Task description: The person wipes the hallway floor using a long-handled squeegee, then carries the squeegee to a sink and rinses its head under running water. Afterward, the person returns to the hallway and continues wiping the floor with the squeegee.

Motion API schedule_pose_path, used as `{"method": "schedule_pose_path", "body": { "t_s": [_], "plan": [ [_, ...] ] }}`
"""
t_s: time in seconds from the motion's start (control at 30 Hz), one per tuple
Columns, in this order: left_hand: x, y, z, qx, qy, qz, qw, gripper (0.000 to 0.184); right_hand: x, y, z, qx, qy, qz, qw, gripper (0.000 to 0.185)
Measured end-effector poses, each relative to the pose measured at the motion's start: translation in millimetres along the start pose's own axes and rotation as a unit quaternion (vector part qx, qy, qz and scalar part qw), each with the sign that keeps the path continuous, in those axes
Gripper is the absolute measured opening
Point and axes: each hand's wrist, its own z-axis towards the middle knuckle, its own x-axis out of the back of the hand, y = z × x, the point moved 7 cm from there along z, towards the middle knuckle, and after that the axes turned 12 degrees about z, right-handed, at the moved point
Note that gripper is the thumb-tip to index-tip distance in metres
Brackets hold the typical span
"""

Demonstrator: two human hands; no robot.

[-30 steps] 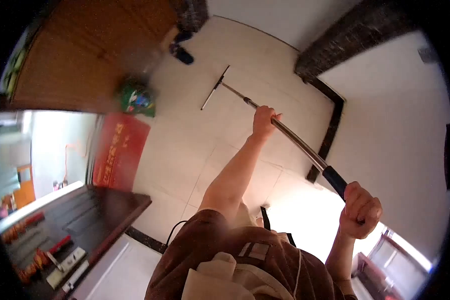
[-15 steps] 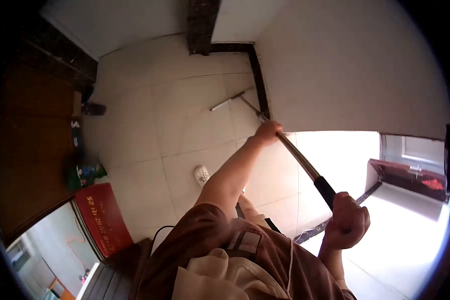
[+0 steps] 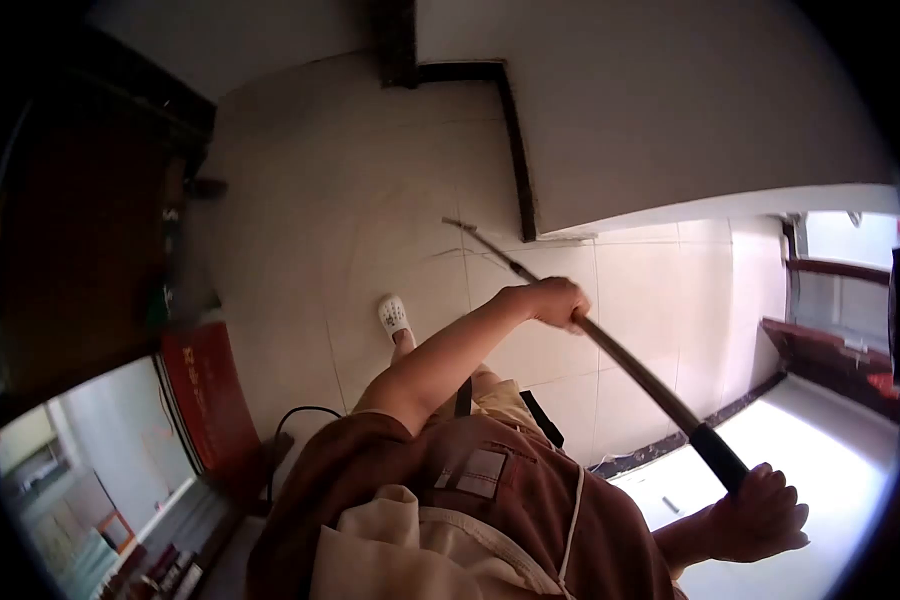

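Brown short-sleeved top (image 3: 330, 470), pale chest patch (image 3: 477, 473), thin white cord (image 3: 574, 520); beige shorts (image 3: 503, 402), dark-specked white shoe (image 3: 393, 314)

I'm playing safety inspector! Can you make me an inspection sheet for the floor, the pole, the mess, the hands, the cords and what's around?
Surface: pale tiled floor, brighter at the picture's right.
Things: pole slants down; its far end is thin and blurry, floor contact unclear.
Clutter: red panel, maybe a box, at the picture's left.
Hands: left hand grips the pole partway along; right hand is closed near its black grip.
Cables: black cord loops by the person's left side; ends hidden.
Surroundings: wall with dark trim.
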Motion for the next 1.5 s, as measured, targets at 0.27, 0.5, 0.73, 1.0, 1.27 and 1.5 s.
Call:
{"method": "schedule_pose_path", "body": {
  "t_s": [0.27,0.5,0.73,1.0,1.27,1.5],
  "plan": [
    [38.1,-61.0,-7.7,0.164,0.266,0.053,0.948,0.026,-27.5,103.3,-2.8,-0.028,-0.173,-0.189,0.966,0.036],
    [58.2,-83.2,-81.6,0.188,0.292,0.084,0.934,0.034,-53.9,135.1,-27.3,-0.144,-0.131,-0.028,0.980,0.025],
    [90.7,-105.0,-264.4,0.357,0.352,0.114,0.858,0.036,-142.9,187.0,-83.6,-0.147,-0.298,-0.060,0.941,0.035],
    [54.9,-35.7,-394.7,0.448,0.594,0.088,0.662,0.033,-201.5,187.9,-145.4,-0.220,-0.565,-0.053,0.794,0.027],
    [16.9,44.7,-410.4,0.449,0.680,0.137,0.564,0.033,-247.4,148.6,-154.7,-0.330,-0.616,0.190,0.690,0.024],
    [67.6,-30.1,-467.2,0.400,0.653,0.144,0.626,0.034,-253.1,188.1,-211.3,-0.245,-0.576,0.138,0.767,0.029]
  ]
}}
